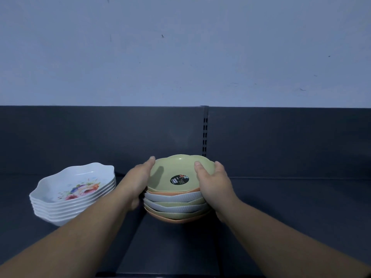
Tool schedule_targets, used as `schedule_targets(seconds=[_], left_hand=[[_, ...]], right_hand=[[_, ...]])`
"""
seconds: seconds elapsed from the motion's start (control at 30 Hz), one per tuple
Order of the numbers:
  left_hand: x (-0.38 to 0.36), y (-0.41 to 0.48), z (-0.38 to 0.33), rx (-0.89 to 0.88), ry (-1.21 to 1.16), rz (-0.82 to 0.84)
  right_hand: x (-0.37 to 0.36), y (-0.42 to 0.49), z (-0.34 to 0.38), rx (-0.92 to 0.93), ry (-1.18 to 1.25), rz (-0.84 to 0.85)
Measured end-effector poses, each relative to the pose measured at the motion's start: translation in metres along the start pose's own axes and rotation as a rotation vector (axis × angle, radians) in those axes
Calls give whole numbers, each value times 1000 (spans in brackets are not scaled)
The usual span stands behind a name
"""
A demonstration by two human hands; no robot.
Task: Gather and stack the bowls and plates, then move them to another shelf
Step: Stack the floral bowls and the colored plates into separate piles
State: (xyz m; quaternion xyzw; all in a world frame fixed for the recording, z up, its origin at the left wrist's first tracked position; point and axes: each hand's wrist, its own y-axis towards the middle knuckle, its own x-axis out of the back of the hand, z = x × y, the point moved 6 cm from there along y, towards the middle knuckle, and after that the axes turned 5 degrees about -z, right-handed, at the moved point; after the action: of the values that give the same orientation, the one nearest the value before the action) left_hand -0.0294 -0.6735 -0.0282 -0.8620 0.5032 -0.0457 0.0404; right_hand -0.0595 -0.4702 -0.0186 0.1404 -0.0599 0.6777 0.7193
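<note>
Fingers (218, 165) clasp the bowl stack (174, 199) — left and right sides.

Both arms are bare from the bottom edge of view up to the wrists, lean and tapering, the left forearm (80, 227) and the right forearm (281, 237) alike. The left hand (138, 177) and right hand (213, 181) are bare too, with short, rounded nails on the thumbs (197, 164).
</note>
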Motion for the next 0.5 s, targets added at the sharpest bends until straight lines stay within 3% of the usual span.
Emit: schedule_targets(seconds=[0.27, 0.5], left_hand=[[5, 5, 0, -20, 11, -19], [5, -7, 2, -63, 112, -59]], right_hand=[[6, -1, 0, 45, -21, -62], [10, -9, -4, 60, -9, 10]])
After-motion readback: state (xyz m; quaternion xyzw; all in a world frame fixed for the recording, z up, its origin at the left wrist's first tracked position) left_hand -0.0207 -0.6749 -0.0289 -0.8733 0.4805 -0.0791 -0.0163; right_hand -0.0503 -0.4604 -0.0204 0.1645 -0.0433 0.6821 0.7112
